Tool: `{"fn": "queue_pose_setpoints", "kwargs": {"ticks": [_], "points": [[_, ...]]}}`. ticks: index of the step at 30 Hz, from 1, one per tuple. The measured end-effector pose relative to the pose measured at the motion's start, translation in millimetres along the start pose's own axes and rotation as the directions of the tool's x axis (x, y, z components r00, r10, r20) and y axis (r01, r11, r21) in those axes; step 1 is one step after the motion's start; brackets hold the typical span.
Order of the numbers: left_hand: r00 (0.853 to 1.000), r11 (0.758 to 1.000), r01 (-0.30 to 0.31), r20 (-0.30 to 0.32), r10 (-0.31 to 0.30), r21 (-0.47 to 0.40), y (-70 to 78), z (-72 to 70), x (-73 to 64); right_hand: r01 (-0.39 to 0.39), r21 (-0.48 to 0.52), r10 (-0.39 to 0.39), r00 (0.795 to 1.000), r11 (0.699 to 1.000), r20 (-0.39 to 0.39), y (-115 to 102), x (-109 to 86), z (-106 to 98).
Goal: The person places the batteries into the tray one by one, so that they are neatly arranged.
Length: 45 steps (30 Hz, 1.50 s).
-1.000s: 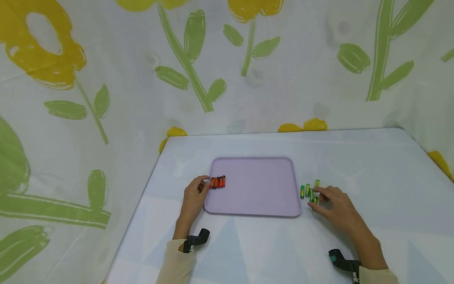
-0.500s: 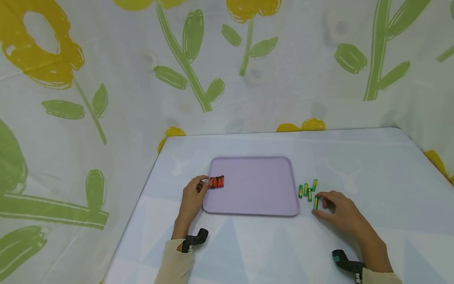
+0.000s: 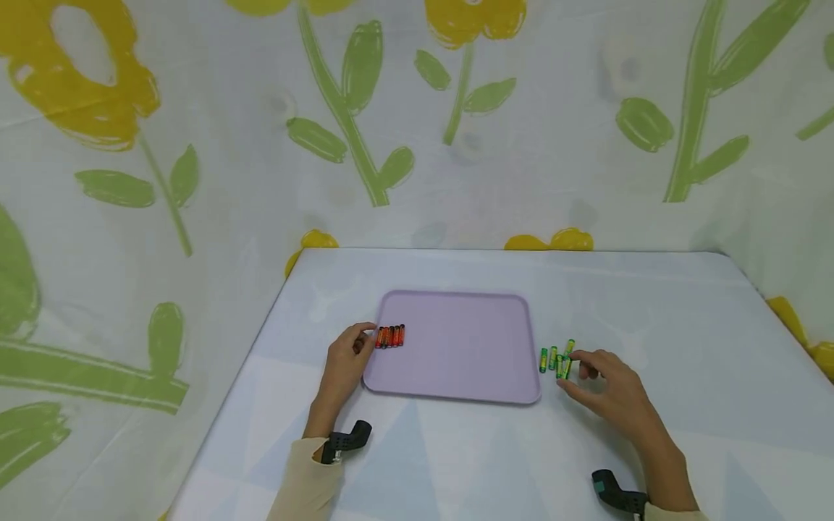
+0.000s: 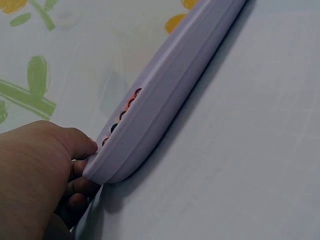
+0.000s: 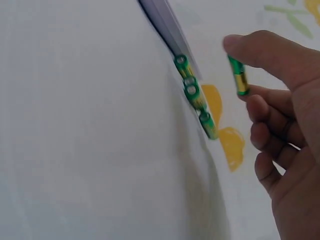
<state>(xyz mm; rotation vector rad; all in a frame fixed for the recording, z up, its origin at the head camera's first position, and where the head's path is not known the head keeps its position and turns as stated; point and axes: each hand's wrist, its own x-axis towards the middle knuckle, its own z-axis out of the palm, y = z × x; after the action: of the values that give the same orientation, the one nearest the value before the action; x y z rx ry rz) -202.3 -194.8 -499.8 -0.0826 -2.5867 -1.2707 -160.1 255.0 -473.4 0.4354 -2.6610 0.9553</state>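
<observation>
My left hand (image 3: 347, 358) holds the left edge of a lilac tray (image 3: 456, 347). In the left wrist view the thumb (image 4: 82, 142) lies on the tray's rim, with the other fingers curled below it. Several red-and-black batteries (image 3: 389, 336) stand side by side in a row along the tray's left side, close to that hand. To the right of the tray, my right hand (image 3: 609, 383) pinches a green-and-yellow battery (image 5: 239, 76) between thumb and index finger. Just left of it are several other green batteries (image 3: 544, 360) on the table.
The table (image 3: 638, 304) has a pale cloth with blue triangles. Behind it and to the left hangs a white curtain (image 3: 228, 145) printed with yellow flowers and green leaves. Each wrist wears a black camera mount (image 3: 348, 438).
The right hand has taken hold of one green battery and shifted slightly left and away from me, closer to the other green ones. The left hand stays at the tray edge.
</observation>
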Motion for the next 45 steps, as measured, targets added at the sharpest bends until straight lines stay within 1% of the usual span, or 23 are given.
{"fn": "queue_pose_setpoints", "kwargs": {"ticks": [2,5,8,12,17,19,22,27,35,38,41,45], "points": [[1.000,1.000,0.001,-0.001,-0.001,-0.002,0.2,-0.8,-1.3,0.025,0.021,-0.024,1.000,0.999,-0.019,-4,2.9,3],[1.000,1.000,-0.001,0.005,0.001,0.006,0.1,-0.2,-1.3,0.057,0.042,-0.056,0.998,0.997,-0.027,-9,8.3,9],[1.000,1.000,-0.003,0.003,0.003,0.021,-2.0,1.3,1.0,0.081,0.061,-0.081,0.997,0.995,-0.013,-14,15.9,16],[1.000,1.000,-0.003,-0.005,0.003,0.011,-2.3,2.4,2.2,0.126,0.083,-0.128,0.992,0.989,0.018,-19,28.2,27],[1.000,1.000,0.010,0.012,-0.010,0.006,-0.9,5.1,1.2,0.182,0.111,-0.186,0.982,0.977,0.024,-25,39.2,40],[1.000,1.000,0.007,0.010,-0.007,0.009,-1.7,6.0,1.5,0.192,0.117,-0.197,0.980,0.974,0.026,-28,43.0,44],[1.000,1.000,-0.001,0.000,0.001,0.010,-4.4,6.3,2.2,0.182,0.128,-0.189,0.981,0.975,0.049,-33,48.4,51],[1.000,1.000,-0.003,-0.013,0.003,0.000,-7.3,4.1,3.1,0.158,0.117,-0.171,0.980,0.980,0.103,-42,57.0,60],[1.000,1.000,-0.012,-0.001,0.012,-0.008,-4.9,2.4,2.1,0.150,0.142,-0.168,0.978,0.978,0.124,-54,69.0,76],[1.000,1.000,0.002,0.007,-0.002,-0.012,-2.6,2.1,1.4,0.157,0.168,-0.180,0.975,0.973,0.134,-63,74.8,83],[1.000,1.000,0.004,0.003,-0.004,-0.005,-2.6,2.0,1.6,0.172,0.193,-0.202,0.969,0.966,0.146,-73,80.6,90],[1.000,1.000,-0.006,-0.007,0.006,-0.005,-2.9,1.0,2.9,0.181,0.197,-0.216,0.960,0.964,0.178,-84,86.8,97]]}}
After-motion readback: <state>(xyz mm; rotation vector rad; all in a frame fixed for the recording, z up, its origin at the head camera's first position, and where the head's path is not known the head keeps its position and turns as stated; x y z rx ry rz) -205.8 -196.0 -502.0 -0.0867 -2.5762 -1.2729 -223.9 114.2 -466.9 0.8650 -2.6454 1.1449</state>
